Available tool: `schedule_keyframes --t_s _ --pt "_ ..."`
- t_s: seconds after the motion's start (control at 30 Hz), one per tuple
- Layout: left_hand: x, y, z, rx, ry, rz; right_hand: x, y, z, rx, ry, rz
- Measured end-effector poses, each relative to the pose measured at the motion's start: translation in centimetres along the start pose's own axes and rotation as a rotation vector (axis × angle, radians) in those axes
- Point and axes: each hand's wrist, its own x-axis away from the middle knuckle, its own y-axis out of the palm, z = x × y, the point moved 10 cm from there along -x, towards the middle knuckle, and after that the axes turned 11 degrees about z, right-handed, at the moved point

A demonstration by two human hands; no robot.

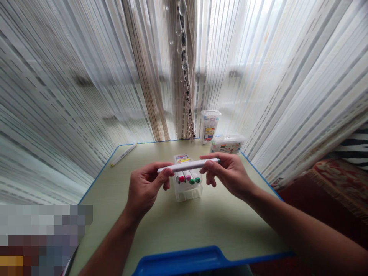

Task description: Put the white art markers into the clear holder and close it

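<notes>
Striped curtains [86, 76] fill the upper frame behind a pale green, blue-edged worktop [103, 207]. At the centre, a white marker [188, 165] with a green right end is held nearly level above the worktop. The left hand [148, 184] has its grip pinching the left end; the right hand's [227, 172] grip pinches near the green end. Just below it in the frame sits a clear case [189, 195] with red, pink and green-ended pens [188, 178]. Left of centre lies a yellow-ended marker [124, 155]; right of centre, an upright case [211, 124] stands beside a lower box [228, 144].
</notes>
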Motion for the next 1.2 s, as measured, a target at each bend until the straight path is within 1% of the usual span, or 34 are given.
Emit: schedule_keyframes --t_s 0.2,0.63,0.93,1.2 --pt "0.05 0.17 -0.66 0.128 -0.017 -0.042 -0.06 -0.03 0.04 -0.047 0.023 -0.002" --pt "0.09 0.24 -0.52 0.209 -0.031 -0.062 -0.22 -0.54 -0.21 0.007 -0.037 0.018" --pt "-0.01 0.09 -0.52 0.205 -0.029 -0.041 -0.19 -0.72 -0.41 0.017 -0.071 0.014" --pt "0.27 0.09 -0.03 0.2 0.02 -0.081 -0.49 -0.99 -0.13 0.025 -0.045 0.039"
